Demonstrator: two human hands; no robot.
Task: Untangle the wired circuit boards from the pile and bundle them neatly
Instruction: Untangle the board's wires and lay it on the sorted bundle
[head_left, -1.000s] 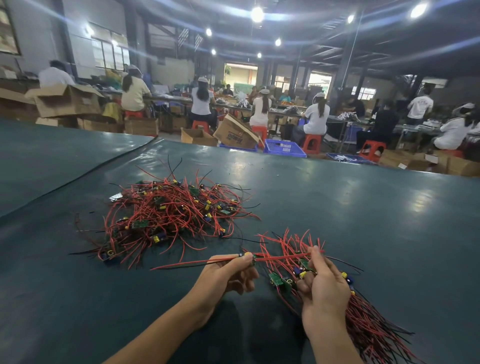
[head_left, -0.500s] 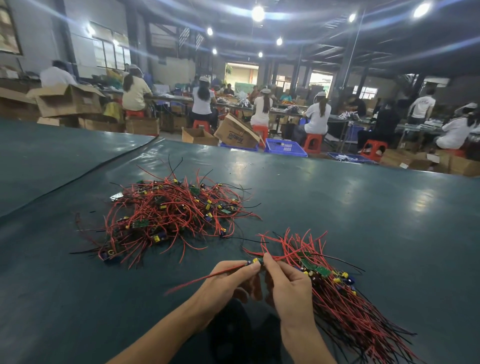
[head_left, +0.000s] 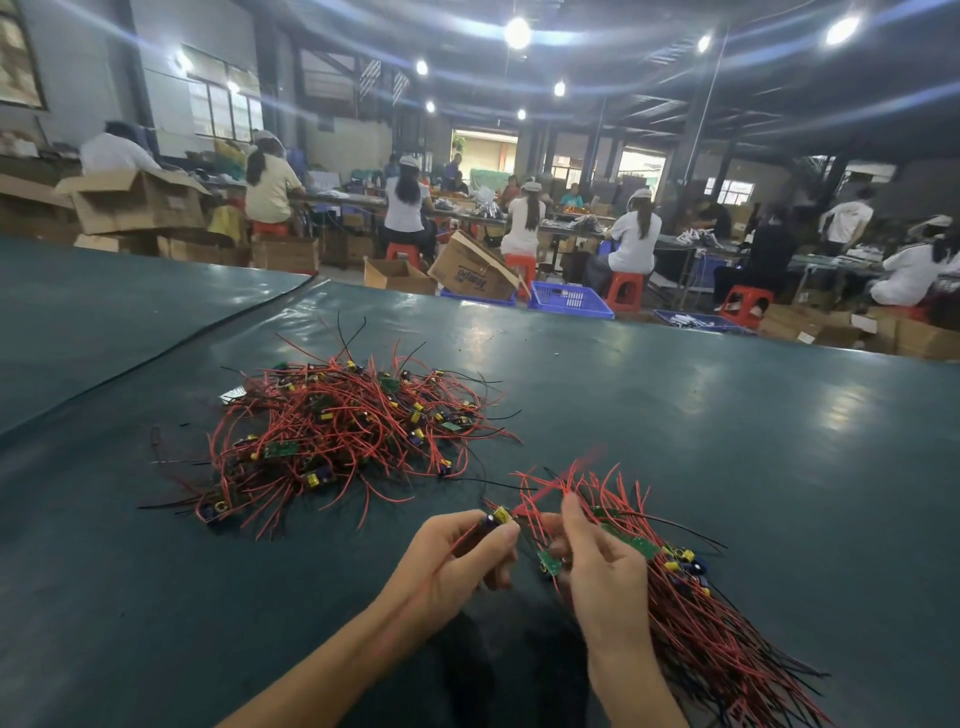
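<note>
While right hand (head_left: 602, 571) grips bundle (head_left: 696, 623), left hand (head_left: 447, 566) pinches board (head_left: 496, 518), wire (head_left: 467, 538) gathered in.

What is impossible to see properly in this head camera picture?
All in the head view:
1. The left hand grips one board; its fingers hide all but a yellow-topped part.
2. The back of the right hand hides its grip on the bundle.
3. The bundle's near end is cut off by the bottom edge.
4. Boards in the pile are too small and tangled to count.
5. The wire tips above the hands are blurred.
</note>
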